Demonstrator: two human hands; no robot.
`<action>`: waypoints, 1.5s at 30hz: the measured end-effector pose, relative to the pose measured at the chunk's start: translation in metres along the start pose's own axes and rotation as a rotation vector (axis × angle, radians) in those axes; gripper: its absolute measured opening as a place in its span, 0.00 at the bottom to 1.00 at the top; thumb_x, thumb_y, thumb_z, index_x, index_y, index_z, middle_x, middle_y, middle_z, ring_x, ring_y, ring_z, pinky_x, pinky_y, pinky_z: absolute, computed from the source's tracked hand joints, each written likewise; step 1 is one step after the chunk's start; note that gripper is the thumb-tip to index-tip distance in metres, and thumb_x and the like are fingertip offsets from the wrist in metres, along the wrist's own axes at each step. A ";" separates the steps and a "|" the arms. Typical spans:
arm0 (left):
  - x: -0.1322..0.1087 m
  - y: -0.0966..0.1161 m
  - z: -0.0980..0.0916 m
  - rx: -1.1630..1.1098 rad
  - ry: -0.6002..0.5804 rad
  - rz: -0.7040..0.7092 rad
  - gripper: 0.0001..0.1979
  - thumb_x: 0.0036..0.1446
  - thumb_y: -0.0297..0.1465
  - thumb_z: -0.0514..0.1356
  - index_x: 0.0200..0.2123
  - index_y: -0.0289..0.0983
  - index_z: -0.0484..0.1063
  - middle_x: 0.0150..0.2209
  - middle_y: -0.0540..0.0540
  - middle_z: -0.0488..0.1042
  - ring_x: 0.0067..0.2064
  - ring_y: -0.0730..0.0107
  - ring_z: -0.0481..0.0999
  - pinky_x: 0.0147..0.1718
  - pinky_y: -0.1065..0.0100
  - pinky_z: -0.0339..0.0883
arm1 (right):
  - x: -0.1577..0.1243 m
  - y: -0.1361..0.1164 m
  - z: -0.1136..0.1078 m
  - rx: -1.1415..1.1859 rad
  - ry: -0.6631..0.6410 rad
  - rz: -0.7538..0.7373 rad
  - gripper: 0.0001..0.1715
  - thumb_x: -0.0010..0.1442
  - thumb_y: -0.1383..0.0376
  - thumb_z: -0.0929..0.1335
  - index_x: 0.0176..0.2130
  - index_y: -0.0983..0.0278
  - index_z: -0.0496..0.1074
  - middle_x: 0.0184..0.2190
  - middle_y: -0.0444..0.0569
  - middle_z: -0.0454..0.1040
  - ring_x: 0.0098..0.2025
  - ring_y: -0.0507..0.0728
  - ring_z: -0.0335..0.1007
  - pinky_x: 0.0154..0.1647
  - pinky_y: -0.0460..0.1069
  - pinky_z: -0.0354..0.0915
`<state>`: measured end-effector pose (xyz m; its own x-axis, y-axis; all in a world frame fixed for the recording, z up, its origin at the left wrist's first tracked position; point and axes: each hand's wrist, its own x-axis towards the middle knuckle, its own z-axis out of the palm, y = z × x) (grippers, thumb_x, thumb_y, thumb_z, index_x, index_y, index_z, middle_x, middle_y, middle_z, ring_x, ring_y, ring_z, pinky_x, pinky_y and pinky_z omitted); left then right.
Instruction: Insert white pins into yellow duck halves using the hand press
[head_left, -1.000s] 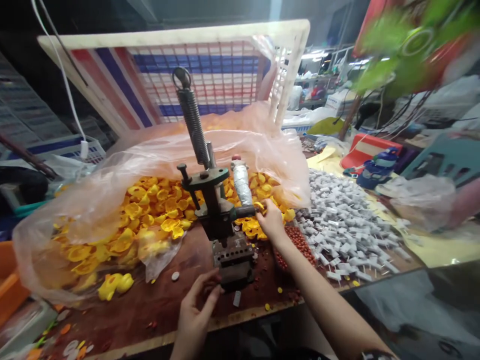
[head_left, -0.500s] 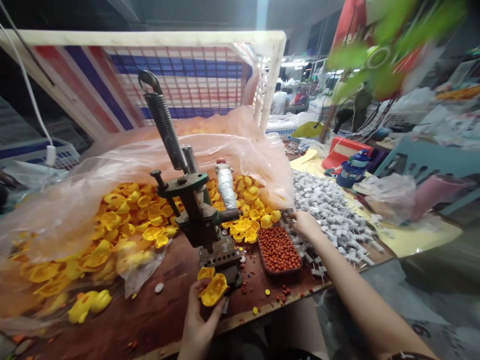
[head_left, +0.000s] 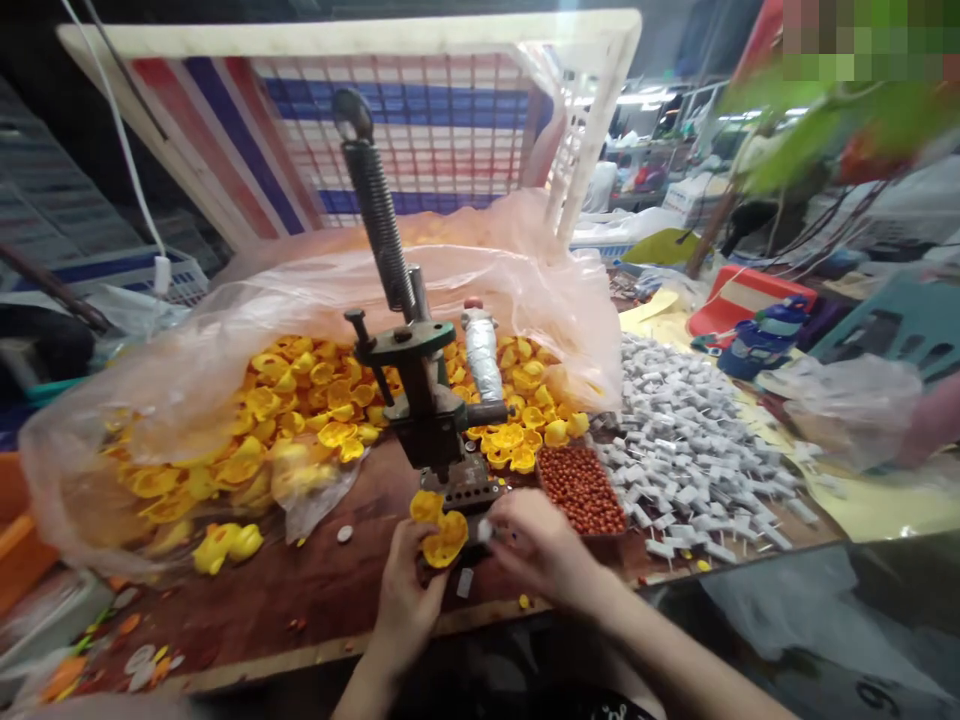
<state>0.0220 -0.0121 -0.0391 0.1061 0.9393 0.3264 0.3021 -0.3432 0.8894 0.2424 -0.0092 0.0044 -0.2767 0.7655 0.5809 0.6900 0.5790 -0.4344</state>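
Note:
My left hand [head_left: 409, 585] is closed around a hollow yellow plastic toy shell [head_left: 444, 538], its open side facing up, in front of the hand press [head_left: 420, 400]. Just right of the shell, my right hand [head_left: 538, 548] pinches a small whitish piece [head_left: 485, 531], blurred, which looks like one of the grey blocks [head_left: 694, 440] heaped at the right. The two hands are close but apart. Below them, one grey block [head_left: 465, 582] lies on the table. A tray of small red-brown balls [head_left: 579, 490] stands just beyond my right hand.
Behind the press, yellow shells [head_left: 300, 400] spill from a clear plastic bag [head_left: 187, 340]. A closed yellow duck [head_left: 226, 546] lies at the left. The press lever [head_left: 482, 355] is wrapped in silvery material. Farther right are a blue bottle [head_left: 766, 338] and a green fan [head_left: 810, 140].
My right hand has come from the edge of the grey heap to beside the yellow shell, carrying a small piece. My left hand still holds the shell. The view has shifted.

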 end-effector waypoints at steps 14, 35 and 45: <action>-0.002 0.004 -0.011 0.241 -0.090 0.223 0.18 0.52 0.19 0.54 0.46 0.40 0.66 0.47 0.42 0.65 0.50 0.60 0.70 0.48 0.59 0.67 | 0.002 -0.057 0.041 -0.130 -0.358 -0.160 0.08 0.60 0.71 0.65 0.41 0.69 0.70 0.37 0.55 0.72 0.38 0.57 0.66 0.39 0.51 0.64; 0.021 0.016 -0.021 -0.819 0.362 -0.702 0.21 0.31 0.33 0.75 0.32 0.33 0.78 0.35 0.47 0.80 0.36 0.69 0.78 0.37 0.72 0.71 | 0.003 0.046 -0.021 -0.183 -0.314 0.456 0.11 0.55 0.75 0.62 0.33 0.65 0.73 0.32 0.52 0.76 0.35 0.56 0.70 0.39 0.49 0.64; 0.016 0.025 -0.005 -0.893 0.257 -0.660 0.16 0.39 0.34 0.73 0.34 0.33 0.79 0.35 0.45 0.80 0.39 0.66 0.78 0.43 0.67 0.71 | 0.020 -0.038 0.083 1.017 0.071 0.727 0.09 0.48 0.63 0.71 0.31 0.65 0.77 0.29 0.49 0.79 0.32 0.56 0.74 0.35 0.50 0.71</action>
<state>0.0260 -0.0059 -0.0099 -0.0517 0.9442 -0.3254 -0.5661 0.2407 0.7884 0.1546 0.0077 -0.0246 0.0093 0.9999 0.0060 -0.1698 0.0074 -0.9855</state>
